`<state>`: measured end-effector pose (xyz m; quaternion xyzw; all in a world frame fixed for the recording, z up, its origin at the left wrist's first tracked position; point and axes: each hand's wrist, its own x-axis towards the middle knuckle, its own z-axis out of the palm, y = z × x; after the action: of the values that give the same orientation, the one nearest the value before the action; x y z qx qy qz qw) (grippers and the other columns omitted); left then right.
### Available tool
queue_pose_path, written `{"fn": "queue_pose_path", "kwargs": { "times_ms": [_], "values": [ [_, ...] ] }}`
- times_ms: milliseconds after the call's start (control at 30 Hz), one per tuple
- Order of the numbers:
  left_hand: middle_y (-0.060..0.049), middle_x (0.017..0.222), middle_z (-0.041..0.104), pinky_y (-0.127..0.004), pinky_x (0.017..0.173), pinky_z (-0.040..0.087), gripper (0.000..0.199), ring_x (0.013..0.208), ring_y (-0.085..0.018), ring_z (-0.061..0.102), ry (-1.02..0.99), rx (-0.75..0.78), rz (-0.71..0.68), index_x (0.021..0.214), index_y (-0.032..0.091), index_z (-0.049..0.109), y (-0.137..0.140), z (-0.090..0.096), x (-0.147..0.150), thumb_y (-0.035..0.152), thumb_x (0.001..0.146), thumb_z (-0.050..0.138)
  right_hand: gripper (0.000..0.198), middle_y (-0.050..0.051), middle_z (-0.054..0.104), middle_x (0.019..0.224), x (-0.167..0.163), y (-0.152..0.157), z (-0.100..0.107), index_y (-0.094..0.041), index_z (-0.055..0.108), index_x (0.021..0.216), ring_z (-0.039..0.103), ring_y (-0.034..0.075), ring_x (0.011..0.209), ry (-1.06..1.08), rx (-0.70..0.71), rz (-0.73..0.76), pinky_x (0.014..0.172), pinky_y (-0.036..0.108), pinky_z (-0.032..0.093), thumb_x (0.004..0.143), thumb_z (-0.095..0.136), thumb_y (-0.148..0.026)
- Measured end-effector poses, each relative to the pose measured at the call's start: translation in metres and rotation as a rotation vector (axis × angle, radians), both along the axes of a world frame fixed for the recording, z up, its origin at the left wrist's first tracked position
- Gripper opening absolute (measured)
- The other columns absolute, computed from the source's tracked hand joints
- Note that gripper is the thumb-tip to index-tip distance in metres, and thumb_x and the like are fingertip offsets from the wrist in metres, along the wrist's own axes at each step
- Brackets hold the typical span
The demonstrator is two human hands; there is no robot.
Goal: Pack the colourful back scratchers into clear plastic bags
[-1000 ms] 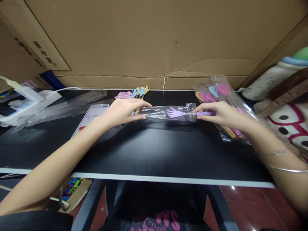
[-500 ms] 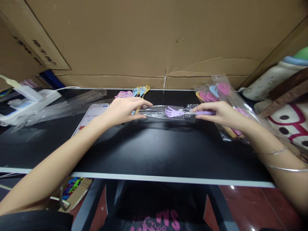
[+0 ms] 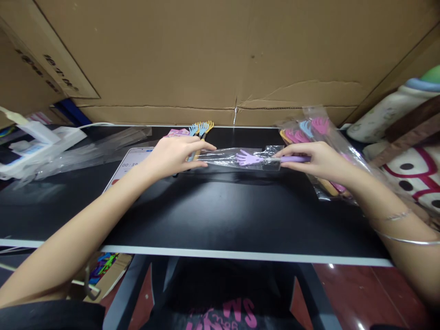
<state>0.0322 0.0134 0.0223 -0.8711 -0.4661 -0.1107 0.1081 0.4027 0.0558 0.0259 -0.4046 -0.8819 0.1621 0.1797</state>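
A purple hand-shaped back scratcher [image 3: 248, 158] lies level inside a narrow clear plastic bag [image 3: 220, 158], its handle sticking out of the bag's right end. My right hand [image 3: 314, 160] is closed on that handle, close to the bag's mouth. At the bag's left end, my left hand [image 3: 180, 153] is closed on the plastic between thumb and fingers. Behind my left hand lie several blue and yellow back scratchers [image 3: 202, 128] and a pink printed card [image 3: 177, 133]. Past my right wrist is a pile of bagged back scratchers [image 3: 305, 133] in pink, blue and yellow.
A phone with a running timer [image 3: 129, 162] rests on the black tabletop [image 3: 220, 215] by my left forearm. Flat clear bags [image 3: 85, 151] and a white power strip [image 3: 44, 146] are farther left. A tall bottle [image 3: 388, 112] and a patterned bag [image 3: 415, 174] stand right. Cardboard [image 3: 220, 55] walls the back.
The back scratcher and bag stay almost where they were between my hands. Only a very slight shift of both hands and the view shows.
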Motion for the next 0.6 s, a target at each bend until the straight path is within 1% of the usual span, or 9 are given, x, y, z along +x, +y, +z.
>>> {"fn": "queue_pose_path", "kwargs": {
  "times_ms": [133, 233, 333, 467, 600],
  "values": [
    [0.000, 0.098, 0.073, -0.022, 0.064, 0.040, 0.039, 0.095, -0.019, 0.068, 0.005, 0.000, -0.001, 0.127, 0.032, 0.063, 0.000, 0.000, -0.001, 0.051, 0.093, 0.059, 0.036, 0.005, 0.076, 0.099, 0.000, -0.001, 0.002, -0.029, 0.073, 0.097, 0.070, 0.030, 0.089, -0.001, 0.016, -0.009, 0.078, 0.046, 0.054, 0.085, 0.060, -0.060],
    [0.000, 0.102, 0.073, -0.023, 0.065, 0.040, 0.039, 0.096, -0.019, 0.068, 0.001, -0.010, -0.008, 0.127, 0.031, 0.063, 0.000, -0.001, -0.001, 0.050, 0.094, 0.058, 0.035, 0.006, 0.076, 0.096, -0.001, -0.001, 0.001, -0.029, 0.071, 0.095, 0.070, 0.030, 0.086, 0.001, 0.020, -0.014, 0.077, 0.045, 0.054, 0.084, 0.060, -0.061],
    [0.000, 0.106, 0.073, -0.023, 0.067, 0.042, 0.040, 0.098, -0.020, 0.068, -0.006, -0.018, -0.028, 0.128, 0.031, 0.062, -0.001, -0.002, 0.001, 0.052, 0.094, 0.056, 0.034, 0.005, 0.075, 0.089, -0.004, -0.002, -0.002, -0.028, 0.068, 0.094, 0.069, 0.027, 0.080, 0.017, 0.004, -0.008, 0.076, 0.044, 0.054, 0.084, 0.060, -0.060],
    [0.000, 0.103, 0.073, -0.023, 0.071, 0.044, 0.040, 0.098, -0.020, 0.069, -0.011, -0.019, -0.059, 0.128, 0.032, 0.062, -0.002, -0.004, 0.004, 0.052, 0.095, 0.056, 0.034, 0.004, 0.071, 0.080, -0.008, -0.002, -0.007, -0.024, 0.061, 0.095, 0.067, 0.023, 0.074, 0.080, -0.032, 0.005, 0.075, 0.041, 0.053, 0.081, 0.064, -0.055],
    [-0.001, 0.102, 0.073, -0.024, 0.077, 0.045, 0.039, 0.098, -0.019, 0.069, -0.043, -0.036, -0.075, 0.128, 0.031, 0.062, -0.004, -0.004, 0.006, 0.050, 0.095, 0.057, 0.032, 0.004, 0.071, 0.083, -0.012, -0.003, -0.012, -0.023, 0.060, 0.092, 0.067, 0.022, 0.076, 0.105, -0.031, 0.017, 0.076, 0.038, 0.052, 0.080, 0.066, -0.051]
  ]
}}
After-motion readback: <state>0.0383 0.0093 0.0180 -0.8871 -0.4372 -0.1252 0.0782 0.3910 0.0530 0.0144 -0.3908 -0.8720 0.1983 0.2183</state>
